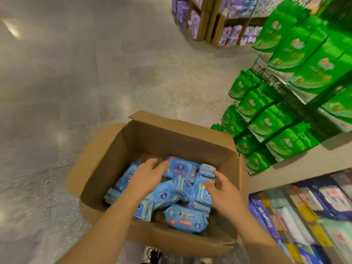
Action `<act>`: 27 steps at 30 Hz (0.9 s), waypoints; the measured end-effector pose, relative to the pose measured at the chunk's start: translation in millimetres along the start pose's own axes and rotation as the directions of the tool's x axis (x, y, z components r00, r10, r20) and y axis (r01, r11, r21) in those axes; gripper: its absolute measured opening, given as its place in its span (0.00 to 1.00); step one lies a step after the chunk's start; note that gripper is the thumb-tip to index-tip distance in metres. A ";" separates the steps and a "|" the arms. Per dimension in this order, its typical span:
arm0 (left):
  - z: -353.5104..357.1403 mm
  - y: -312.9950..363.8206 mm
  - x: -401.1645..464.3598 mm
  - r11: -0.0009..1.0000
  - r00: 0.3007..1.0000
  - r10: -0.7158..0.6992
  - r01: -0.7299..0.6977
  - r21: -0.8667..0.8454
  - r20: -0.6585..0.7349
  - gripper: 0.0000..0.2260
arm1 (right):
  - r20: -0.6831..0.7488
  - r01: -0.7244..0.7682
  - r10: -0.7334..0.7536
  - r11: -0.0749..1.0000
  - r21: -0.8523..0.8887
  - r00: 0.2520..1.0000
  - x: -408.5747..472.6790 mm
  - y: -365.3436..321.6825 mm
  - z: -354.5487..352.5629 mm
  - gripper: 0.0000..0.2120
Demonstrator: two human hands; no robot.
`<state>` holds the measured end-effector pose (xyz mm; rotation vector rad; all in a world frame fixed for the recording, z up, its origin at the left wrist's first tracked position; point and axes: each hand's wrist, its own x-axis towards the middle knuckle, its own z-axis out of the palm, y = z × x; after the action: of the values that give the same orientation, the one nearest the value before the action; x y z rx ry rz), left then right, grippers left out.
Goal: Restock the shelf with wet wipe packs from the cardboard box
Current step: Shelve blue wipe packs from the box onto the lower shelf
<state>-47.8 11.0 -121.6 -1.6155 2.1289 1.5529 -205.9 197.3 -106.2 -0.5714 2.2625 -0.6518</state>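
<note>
Both hands reach down into the cardboard box (190,134), and neither holds anything yet. The left hand (146,178) hovers with fingers spread and slightly bent over the packs near the box's far left side; whether its fingertips touch a pack cannot be told. The right hand (222,189) is also spread, its fingertips just beside a small pale-blue pack (206,169) standing near the far right wall of the box. The blue wet wipe packs (185,218) lie jumbled across the bottom of the box, some flat, some tilted on edge, and the box looks well under half full. The box sits open on the floor (76,82), just beside the shelf (304,206) at the right, where rows of similar packs lie. The step in hand seems to be picking up the next packs; next, each hand would need to close around a pack, lift it clear of the box wall and carry it right to the shelf. Green bags (282,122) fill wire racks beyond.
</note>
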 end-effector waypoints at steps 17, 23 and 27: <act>114.7 -107.1 211.8 0.878 0.921 -0.378 0.390 -0.278 0.101 0.17 | 0.123 -0.356 0.339 0.920 0.163 0.933 221.3 84.1 138.6 0.20; 155.7 -131.3 252.0 0.860 0.905 -0.404 0.426 -0.283 0.136 0.25 | 0.055 -0.372 0.371 0.893 0.254 0.927 259.4 107.2 168.7 0.17; 165.4 -135.6 265.1 0.832 0.893 -0.389 0.446 -0.330 0.226 0.25 | 0.038 -0.403 0.418 0.844 0.354 0.908 267.4 104.0 178.5 0.14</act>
<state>-147.9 -47.4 -441.9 -1.8373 1.3272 1.9178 -273.2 76.5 -414.6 0.1095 2.1327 -0.8255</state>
